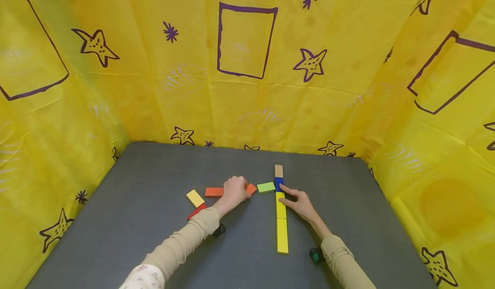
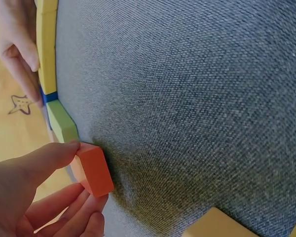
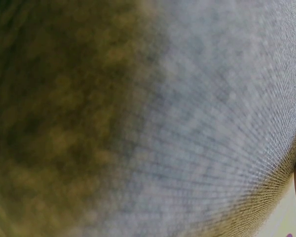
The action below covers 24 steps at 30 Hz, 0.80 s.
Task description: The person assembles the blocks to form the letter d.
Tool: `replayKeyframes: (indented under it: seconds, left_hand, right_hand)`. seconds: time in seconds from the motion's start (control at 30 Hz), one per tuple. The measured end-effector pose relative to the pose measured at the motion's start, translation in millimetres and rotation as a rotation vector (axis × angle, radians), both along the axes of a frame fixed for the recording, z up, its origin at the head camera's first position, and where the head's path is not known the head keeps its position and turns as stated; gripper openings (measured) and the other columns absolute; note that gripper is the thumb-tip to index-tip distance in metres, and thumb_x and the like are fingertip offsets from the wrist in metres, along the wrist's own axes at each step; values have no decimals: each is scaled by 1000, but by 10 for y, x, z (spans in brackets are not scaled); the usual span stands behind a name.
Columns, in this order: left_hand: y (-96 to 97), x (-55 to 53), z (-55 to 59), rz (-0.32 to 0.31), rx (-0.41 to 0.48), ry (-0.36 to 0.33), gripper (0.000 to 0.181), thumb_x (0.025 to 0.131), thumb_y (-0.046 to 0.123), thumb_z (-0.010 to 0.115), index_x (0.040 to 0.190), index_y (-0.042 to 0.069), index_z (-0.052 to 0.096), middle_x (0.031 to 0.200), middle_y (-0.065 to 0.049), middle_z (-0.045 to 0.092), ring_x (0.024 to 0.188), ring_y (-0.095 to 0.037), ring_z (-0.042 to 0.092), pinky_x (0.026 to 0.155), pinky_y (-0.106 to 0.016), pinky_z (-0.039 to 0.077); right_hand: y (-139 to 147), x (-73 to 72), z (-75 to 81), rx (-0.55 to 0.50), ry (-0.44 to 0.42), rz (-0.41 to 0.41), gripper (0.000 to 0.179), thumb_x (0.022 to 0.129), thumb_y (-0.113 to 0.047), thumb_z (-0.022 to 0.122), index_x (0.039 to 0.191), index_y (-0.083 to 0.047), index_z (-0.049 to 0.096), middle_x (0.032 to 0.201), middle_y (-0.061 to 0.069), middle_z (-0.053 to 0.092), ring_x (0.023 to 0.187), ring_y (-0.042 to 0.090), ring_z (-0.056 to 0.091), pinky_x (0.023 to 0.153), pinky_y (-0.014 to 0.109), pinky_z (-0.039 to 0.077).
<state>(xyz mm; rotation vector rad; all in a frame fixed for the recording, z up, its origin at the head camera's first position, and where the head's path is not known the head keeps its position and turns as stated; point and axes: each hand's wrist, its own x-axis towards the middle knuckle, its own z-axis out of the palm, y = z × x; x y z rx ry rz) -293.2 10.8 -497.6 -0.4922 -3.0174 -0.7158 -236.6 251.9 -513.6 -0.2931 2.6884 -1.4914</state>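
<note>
My left hand (image 1: 233, 193) pinches an orange block (image 2: 96, 170) between thumb and fingers. One end of this block points at a light green block (image 1: 266, 188), which meets the side of a straight row. From far to near, the row has a plain wooden block (image 1: 279, 170), a blue block (image 1: 279, 184), a yellow block (image 1: 281, 207) and another yellow block (image 1: 282, 236). Along the row's right side, my right hand (image 1: 303, 204) rests with extended fingers touching the blue block and the farther yellow one. The right wrist view catches only a sliver of skin at its edge.
Left of my left hand lie a second orange block (image 1: 213, 192), a pale yellow block (image 1: 195, 198) and a red block (image 1: 197, 211) partly behind the sleeve. The grey table (image 1: 232, 263) is enclosed by yellow cloth (image 1: 247, 104) with drawn stars.
</note>
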Motion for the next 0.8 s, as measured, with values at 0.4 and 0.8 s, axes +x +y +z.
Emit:
replayKeyframes:
  seconds: [0.4,0.8]
  left_hand:
    - [19,-15,-11,-26,-8,-17,21,71,20,79,60,12,63,54,4,48,51,-12,40,48,-26,29]
    - [-7,-40,-27,-60,10,-25,13,70,20,80,69,11,71,61,2,60,53,-12,44,49,-26,33]
  right_hand:
    - [68,-112,-241,5,26,-14,51,87,-13,67,135,-7,51,139,15,50,131,38,44,106,57,31]
    - [96,-146,-324,9,38,-18,51,87,-18,68,135,-12,53,139,10,51,131,35,45,107,56,31]
